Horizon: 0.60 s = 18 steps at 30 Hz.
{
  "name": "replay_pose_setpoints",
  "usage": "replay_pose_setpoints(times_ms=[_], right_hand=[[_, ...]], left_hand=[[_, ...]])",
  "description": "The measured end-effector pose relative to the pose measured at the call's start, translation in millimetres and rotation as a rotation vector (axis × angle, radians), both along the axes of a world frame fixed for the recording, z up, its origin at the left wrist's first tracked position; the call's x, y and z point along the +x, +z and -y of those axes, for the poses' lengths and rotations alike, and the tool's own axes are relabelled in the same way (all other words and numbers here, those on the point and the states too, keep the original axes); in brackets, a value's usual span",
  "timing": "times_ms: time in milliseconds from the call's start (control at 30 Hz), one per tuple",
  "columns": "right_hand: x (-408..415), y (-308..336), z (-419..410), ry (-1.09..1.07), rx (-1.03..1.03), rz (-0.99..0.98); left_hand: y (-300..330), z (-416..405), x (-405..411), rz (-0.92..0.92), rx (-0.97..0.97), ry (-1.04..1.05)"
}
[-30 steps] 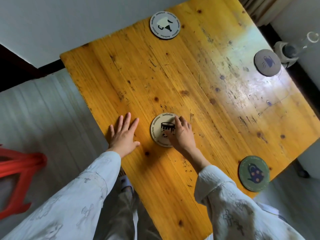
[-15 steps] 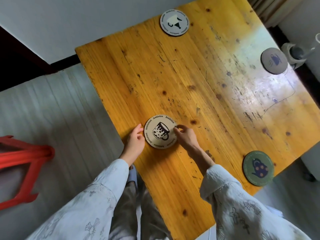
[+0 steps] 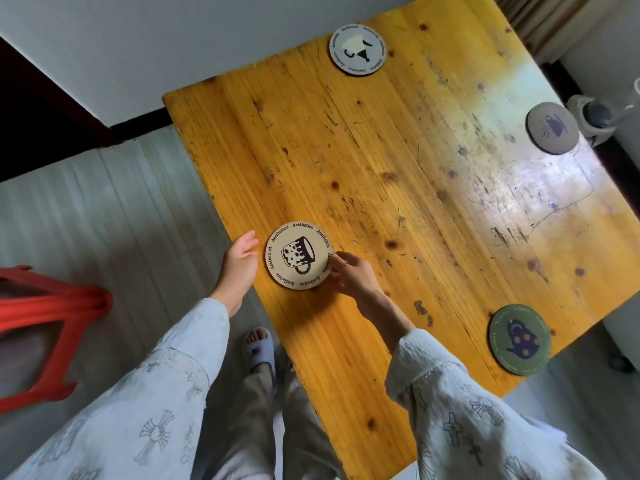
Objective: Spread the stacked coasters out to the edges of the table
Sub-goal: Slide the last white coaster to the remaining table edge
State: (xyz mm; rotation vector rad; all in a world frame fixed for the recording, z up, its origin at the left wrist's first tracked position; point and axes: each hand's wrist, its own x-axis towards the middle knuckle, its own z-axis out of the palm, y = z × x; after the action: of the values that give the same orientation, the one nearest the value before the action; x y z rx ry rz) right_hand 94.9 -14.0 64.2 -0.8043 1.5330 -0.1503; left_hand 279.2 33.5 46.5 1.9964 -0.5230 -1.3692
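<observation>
A beige coaster with a spotted mug print lies flat near the left edge of the yellow wooden table. My right hand has its curled fingertips on the coaster's right rim. My left hand hangs at the table's left edge, fingers apart, just beside the coaster's left rim and holding nothing. Three more coasters lie at table edges: a white one at the far edge, a grey one at the right edge, a green teapot one at the near right edge.
A red plastic stool stands on the floor to the left. My slippered foot is beside the table's near left side. A white base with a glass vessel sits just off the table's right edge by the grey coaster.
The beige coaster has slid left toward the table's left edge under my right fingertips. My left hand lifted off the tabletop and drew back to the edge.
</observation>
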Motion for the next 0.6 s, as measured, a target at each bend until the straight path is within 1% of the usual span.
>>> replay_pose_setpoints(times_ms=[100,267,367,467,600], right_hand=[[4,-2,0,0.012,-0.039,-0.009],[17,-4,2,0.025,-0.038,0.015],[26,-3,6,0.029,-0.022,0.034],[35,-3,10,0.082,-0.036,-0.001],[47,-1,16,0.099,-0.026,0.011]], left_hand=[[-2,-12,-1,-0.012,0.013,0.037],[-4,-17,-2,-0.083,0.017,-0.017],[-3,-15,5,-0.081,0.005,0.009],[-3,-12,14,-0.066,-0.002,0.038],[-2,-9,23,-0.069,-0.013,0.062]])
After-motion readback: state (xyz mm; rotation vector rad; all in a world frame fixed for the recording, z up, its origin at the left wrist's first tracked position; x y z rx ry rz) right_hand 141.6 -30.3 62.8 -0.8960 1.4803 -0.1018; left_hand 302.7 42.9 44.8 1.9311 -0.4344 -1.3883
